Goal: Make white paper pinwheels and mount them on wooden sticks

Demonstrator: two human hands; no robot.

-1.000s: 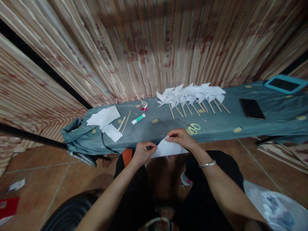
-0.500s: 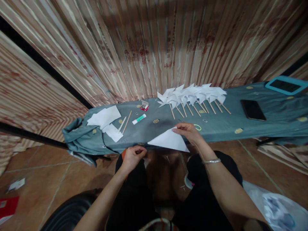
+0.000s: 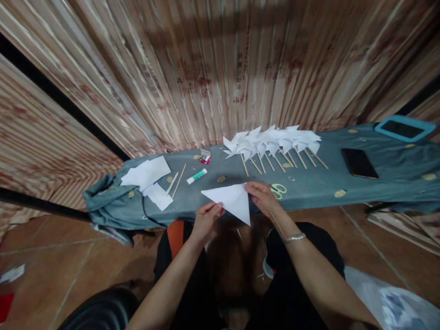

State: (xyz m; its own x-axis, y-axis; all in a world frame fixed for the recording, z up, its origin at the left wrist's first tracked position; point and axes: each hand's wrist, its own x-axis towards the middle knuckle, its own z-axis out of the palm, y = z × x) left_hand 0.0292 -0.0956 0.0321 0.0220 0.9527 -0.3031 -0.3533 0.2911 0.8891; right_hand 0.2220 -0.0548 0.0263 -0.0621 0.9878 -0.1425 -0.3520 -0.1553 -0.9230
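Note:
A white sheet of paper folded into a triangle [image 3: 232, 200] is held up at the front edge of the cloth-covered table. My left hand [image 3: 206, 219] pinches its lower left edge between thumb and fingers. At the upper right corner, my right hand [image 3: 261, 196] grips the same paper. Just beyond my right hand lie scissors with light green handles [image 3: 279, 190], their blades partly hidden. A row of white paper pinwheels [image 3: 271, 141] on wooden sticks rests behind, toward the back of the table.
On the left lie white paper sheets [image 3: 147, 173], thin sticks [image 3: 179, 180], a glue stick [image 3: 197, 176] and a small red box [image 3: 205, 157]. To the right are a black phone [image 3: 359, 163] and a blue-framed tablet [image 3: 404, 128]. A striped curtain [image 3: 220, 68] hangs behind the grey-green tablecloth [image 3: 316, 188].
My left hand has risen and taken hold of the paper triangle. The paper has turned and shifted left, and my right hand has moved slightly left, uncovering more of the scissors' handles.

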